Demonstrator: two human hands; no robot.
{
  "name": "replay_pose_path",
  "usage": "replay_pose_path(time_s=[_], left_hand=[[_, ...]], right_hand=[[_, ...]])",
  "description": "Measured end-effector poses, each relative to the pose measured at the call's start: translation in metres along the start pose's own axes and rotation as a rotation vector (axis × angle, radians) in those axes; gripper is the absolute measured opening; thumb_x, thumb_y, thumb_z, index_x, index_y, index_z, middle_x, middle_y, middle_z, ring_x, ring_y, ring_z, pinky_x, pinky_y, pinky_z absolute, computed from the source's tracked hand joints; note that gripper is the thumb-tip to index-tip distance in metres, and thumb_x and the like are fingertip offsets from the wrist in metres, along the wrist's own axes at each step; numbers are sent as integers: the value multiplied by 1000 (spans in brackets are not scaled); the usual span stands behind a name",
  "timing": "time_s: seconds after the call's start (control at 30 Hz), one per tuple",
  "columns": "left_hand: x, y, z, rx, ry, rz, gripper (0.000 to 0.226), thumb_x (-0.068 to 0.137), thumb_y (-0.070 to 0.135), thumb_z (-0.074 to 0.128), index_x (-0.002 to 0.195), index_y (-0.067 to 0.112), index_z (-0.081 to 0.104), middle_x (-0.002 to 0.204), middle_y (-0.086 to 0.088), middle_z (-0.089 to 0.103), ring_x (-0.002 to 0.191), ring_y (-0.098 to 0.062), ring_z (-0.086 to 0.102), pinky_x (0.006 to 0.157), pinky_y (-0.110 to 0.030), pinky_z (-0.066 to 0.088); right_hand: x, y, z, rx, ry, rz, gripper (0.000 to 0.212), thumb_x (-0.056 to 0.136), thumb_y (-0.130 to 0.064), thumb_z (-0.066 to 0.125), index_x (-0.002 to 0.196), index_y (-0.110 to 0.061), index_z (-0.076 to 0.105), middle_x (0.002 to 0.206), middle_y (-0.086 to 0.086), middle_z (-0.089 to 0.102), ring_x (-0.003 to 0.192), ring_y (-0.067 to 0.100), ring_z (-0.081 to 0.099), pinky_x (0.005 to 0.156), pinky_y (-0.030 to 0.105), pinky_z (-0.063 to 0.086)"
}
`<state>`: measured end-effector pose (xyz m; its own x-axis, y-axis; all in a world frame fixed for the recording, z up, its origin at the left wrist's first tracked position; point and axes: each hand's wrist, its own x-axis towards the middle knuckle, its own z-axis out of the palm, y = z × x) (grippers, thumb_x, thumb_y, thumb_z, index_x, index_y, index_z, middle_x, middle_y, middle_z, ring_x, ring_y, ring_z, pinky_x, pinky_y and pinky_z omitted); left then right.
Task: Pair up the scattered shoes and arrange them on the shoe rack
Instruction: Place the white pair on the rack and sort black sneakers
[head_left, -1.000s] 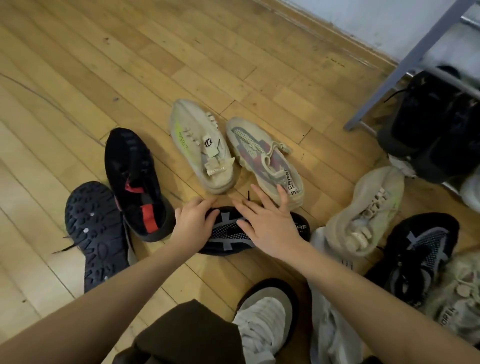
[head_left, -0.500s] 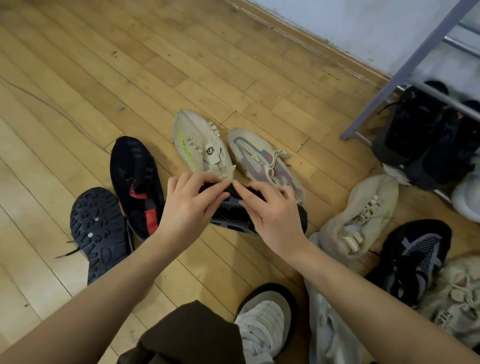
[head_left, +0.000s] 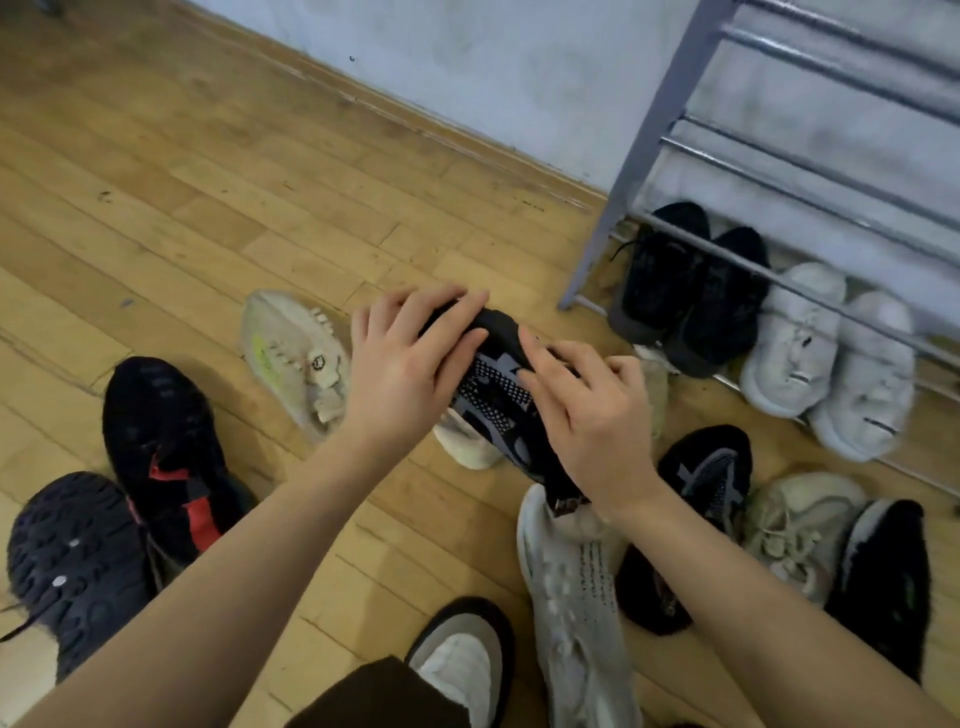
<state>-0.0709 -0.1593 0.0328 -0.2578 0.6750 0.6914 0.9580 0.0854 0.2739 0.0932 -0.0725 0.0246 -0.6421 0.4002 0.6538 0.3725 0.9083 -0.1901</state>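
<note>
Black knit shoe (head_left: 493, 395) held between both hands — left hand (head_left: 410, 364) and right hand (head_left: 597, 415) gripping it.

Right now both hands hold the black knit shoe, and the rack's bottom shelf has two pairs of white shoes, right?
Not quite. The head view shows one black pair and one white pair there. Left hand and right hand do hold the black knit shoe.
</note>
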Motion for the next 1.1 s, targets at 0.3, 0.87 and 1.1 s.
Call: replay_pose_path(time_s=[0.3,0.87,1.1], left_hand=[[52,109,51,-188,5,244,24,95,29,55,113,17,65,111,-4,65,94,-28,54,74,-38,40],[20,246,188,-518,-519,294,34,93,24,46,122,13,60,103,-6,68,86,-23,64,66,-38,52],[13,265,243,-353,-885,171,47,98,35,39,142,20,34,134,-7,53,120,-31,47,98,-44,33]], right_hand=[[-44,68,-104,-215,76,158,29,97,-24,53,123,-13,61,93,2,68,76,15,62,61,35,41],[-203,152,-160,-234,45,698,32,95,-26,50,121,-14,63,75,-4,67,61,12,59,61,39,45],[-223,177,-151,-263,-229,926,45,95,-41,33,128,-23,56,109,0,67,90,20,63,81,39,38]])
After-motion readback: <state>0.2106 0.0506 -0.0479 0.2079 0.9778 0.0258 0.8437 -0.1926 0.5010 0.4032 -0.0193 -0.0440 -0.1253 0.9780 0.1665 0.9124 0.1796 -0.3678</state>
